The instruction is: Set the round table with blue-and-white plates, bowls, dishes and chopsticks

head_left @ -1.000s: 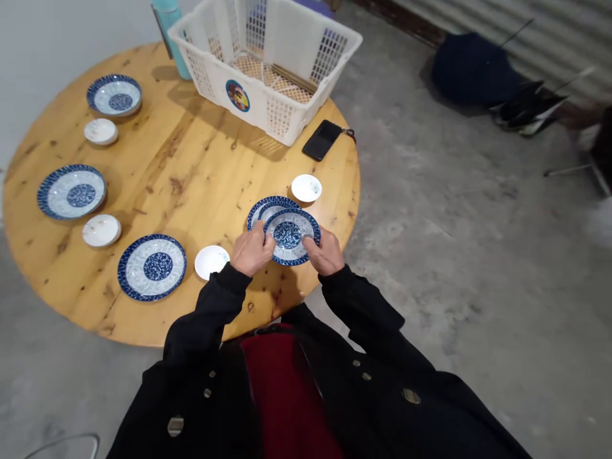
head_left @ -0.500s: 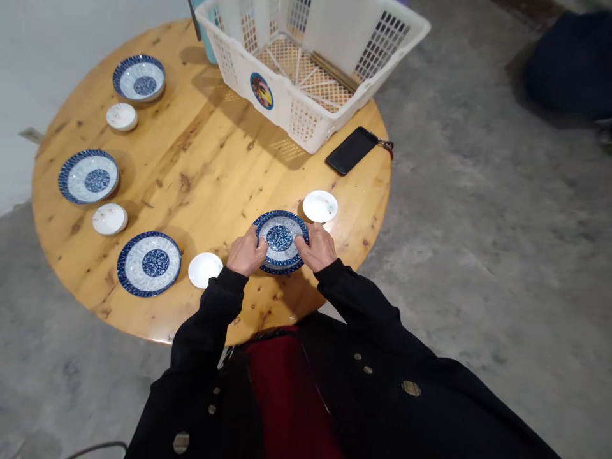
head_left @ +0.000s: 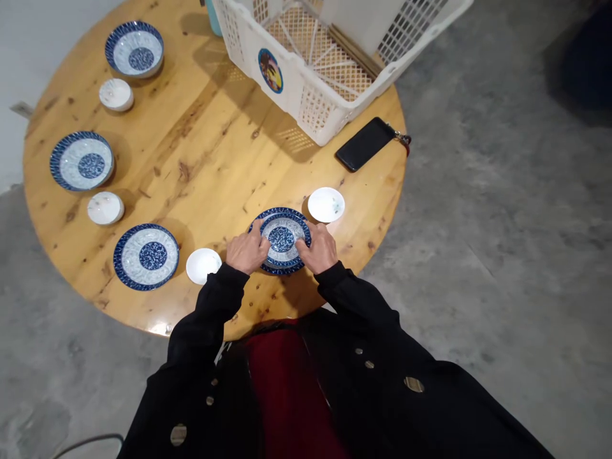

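Note:
Both hands grip a blue-and-white plate (head_left: 281, 240) by its opposite sides, near the table's front edge. My left hand (head_left: 247, 250) is closed on its left rim, thumb over the top. My right hand (head_left: 319, 248) pinches the right rim the same way. A second blue-patterned rim shows just beneath this plate, at its upper left and front; whether the two touch, I cannot tell. One small white bowl (head_left: 326, 204) sits just beyond my right hand. Another white bowl (head_left: 203, 265) is left of my left hand, partly behind the sleeve.
Along the round wooden table's (head_left: 191, 191) left side are a blue-rimmed plate (head_left: 146, 257), two blue-rimmed bowls (head_left: 82, 161) and two small white bowls (head_left: 106, 208). A white plastic basket (head_left: 329, 115) stands at the back. A black phone (head_left: 366, 144) lies in front of it.
The camera view has shifted a little. The lower rim shows more at the upper left of the held plate. Both hands keep their grip, and the other dishes stay put.

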Action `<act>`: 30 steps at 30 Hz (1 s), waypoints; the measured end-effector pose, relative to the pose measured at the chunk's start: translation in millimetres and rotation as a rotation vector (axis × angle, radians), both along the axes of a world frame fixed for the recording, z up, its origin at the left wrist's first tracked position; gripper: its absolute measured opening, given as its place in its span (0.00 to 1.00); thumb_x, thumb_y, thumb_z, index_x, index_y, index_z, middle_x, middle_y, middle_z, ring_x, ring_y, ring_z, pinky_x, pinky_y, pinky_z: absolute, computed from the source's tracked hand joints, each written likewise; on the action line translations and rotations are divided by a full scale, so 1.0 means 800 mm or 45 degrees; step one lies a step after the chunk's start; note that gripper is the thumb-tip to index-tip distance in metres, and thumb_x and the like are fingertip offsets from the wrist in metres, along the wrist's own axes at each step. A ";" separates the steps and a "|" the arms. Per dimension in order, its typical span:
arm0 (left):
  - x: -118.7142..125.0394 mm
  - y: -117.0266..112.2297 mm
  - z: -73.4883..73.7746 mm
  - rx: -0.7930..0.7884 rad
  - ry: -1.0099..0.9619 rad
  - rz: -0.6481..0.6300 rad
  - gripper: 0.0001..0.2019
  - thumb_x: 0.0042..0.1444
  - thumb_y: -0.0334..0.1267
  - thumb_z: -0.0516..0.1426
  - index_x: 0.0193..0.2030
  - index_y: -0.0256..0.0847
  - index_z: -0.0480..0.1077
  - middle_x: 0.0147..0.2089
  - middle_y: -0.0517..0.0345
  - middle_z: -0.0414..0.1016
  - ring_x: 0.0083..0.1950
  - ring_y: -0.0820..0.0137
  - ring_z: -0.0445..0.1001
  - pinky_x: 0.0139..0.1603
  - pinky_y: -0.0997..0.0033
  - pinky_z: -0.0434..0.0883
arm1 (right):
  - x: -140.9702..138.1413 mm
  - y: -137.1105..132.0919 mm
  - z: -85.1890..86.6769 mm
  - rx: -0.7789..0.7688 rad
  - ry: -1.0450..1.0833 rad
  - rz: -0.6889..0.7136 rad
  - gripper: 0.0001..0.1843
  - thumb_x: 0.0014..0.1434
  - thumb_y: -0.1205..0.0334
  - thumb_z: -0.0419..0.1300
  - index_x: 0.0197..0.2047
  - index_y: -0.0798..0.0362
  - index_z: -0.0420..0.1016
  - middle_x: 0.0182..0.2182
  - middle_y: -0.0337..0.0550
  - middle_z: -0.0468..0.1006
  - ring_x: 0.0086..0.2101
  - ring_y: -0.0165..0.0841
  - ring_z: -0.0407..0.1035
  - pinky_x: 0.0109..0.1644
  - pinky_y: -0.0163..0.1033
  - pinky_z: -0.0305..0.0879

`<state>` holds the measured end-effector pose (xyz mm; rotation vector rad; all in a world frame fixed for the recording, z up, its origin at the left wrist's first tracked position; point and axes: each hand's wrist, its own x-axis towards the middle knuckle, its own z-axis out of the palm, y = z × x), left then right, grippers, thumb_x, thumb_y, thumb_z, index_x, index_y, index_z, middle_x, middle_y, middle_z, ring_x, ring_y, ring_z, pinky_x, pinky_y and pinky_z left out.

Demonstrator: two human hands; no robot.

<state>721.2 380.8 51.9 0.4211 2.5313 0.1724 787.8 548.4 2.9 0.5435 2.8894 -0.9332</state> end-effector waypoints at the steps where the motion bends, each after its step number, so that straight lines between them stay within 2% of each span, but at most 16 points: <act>1: 0.001 0.000 -0.001 -0.011 0.020 -0.003 0.28 0.67 0.42 0.44 0.71 0.36 0.50 0.47 0.43 0.81 0.50 0.52 0.79 0.50 0.58 0.69 | 0.000 0.000 0.000 0.000 -0.005 0.006 0.30 0.56 0.60 0.52 0.60 0.63 0.70 0.40 0.57 0.72 0.43 0.50 0.69 0.50 0.51 0.68; 8: 0.002 -0.001 -0.005 -0.036 0.051 -0.025 0.31 0.66 0.43 0.43 0.74 0.36 0.47 0.44 0.44 0.82 0.46 0.50 0.81 0.47 0.56 0.71 | -0.001 0.002 0.005 0.026 -0.060 0.036 0.30 0.56 0.62 0.53 0.61 0.63 0.69 0.42 0.57 0.71 0.43 0.49 0.70 0.49 0.50 0.69; 15: -0.003 0.002 -0.002 -0.071 0.007 -0.020 0.31 0.67 0.45 0.44 0.75 0.39 0.48 0.46 0.43 0.82 0.48 0.52 0.80 0.50 0.55 0.71 | 0.000 -0.001 0.014 0.110 -0.135 0.066 0.28 0.59 0.62 0.53 0.62 0.62 0.68 0.46 0.58 0.71 0.44 0.49 0.71 0.49 0.51 0.69; 17: -0.005 0.001 0.002 -0.054 -0.010 0.018 0.30 0.68 0.48 0.43 0.74 0.40 0.49 0.48 0.43 0.81 0.51 0.51 0.79 0.53 0.53 0.71 | 0.001 0.001 0.018 0.121 -0.156 0.058 0.28 0.61 0.58 0.53 0.62 0.60 0.69 0.48 0.58 0.71 0.44 0.49 0.71 0.48 0.51 0.69; 19: -0.006 -0.002 0.002 0.035 -0.018 0.057 0.31 0.68 0.51 0.44 0.74 0.42 0.50 0.55 0.41 0.78 0.56 0.50 0.77 0.57 0.51 0.70 | 0.002 0.004 0.020 0.075 -0.139 0.044 0.27 0.63 0.53 0.54 0.61 0.59 0.69 0.49 0.58 0.72 0.45 0.49 0.72 0.49 0.50 0.69; 21: -0.005 -0.009 -0.004 0.194 -0.053 0.110 0.33 0.67 0.54 0.46 0.74 0.41 0.51 0.64 0.40 0.71 0.63 0.49 0.72 0.62 0.50 0.67 | 0.002 0.007 0.017 -0.058 -0.124 0.011 0.28 0.63 0.49 0.55 0.59 0.60 0.71 0.47 0.58 0.75 0.44 0.47 0.73 0.50 0.49 0.69; 23: -0.002 -0.014 -0.015 0.379 -0.154 0.212 0.34 0.65 0.56 0.48 0.73 0.39 0.53 0.67 0.41 0.67 0.65 0.50 0.69 0.64 0.51 0.65 | 0.001 0.009 0.009 -0.273 -0.141 -0.034 0.27 0.62 0.46 0.56 0.55 0.58 0.74 0.43 0.55 0.79 0.42 0.44 0.74 0.50 0.47 0.70; 27: 0.001 -0.016 -0.039 0.714 -0.438 0.557 0.30 0.64 0.55 0.49 0.68 0.42 0.62 0.56 0.46 0.78 0.55 0.54 0.77 0.56 0.51 0.74 | -0.008 0.001 -0.015 -0.787 -0.118 -0.112 0.22 0.58 0.49 0.60 0.52 0.52 0.75 0.39 0.45 0.81 0.42 0.41 0.74 0.50 0.45 0.71; 30: 0.002 -0.011 -0.047 0.837 -0.406 0.728 0.26 0.62 0.50 0.53 0.63 0.41 0.69 0.51 0.48 0.81 0.56 0.54 0.77 0.57 0.52 0.73 | -0.015 -0.009 -0.026 -1.016 -0.024 -0.161 0.24 0.54 0.58 0.61 0.54 0.52 0.73 0.38 0.42 0.81 0.41 0.39 0.74 0.50 0.47 0.72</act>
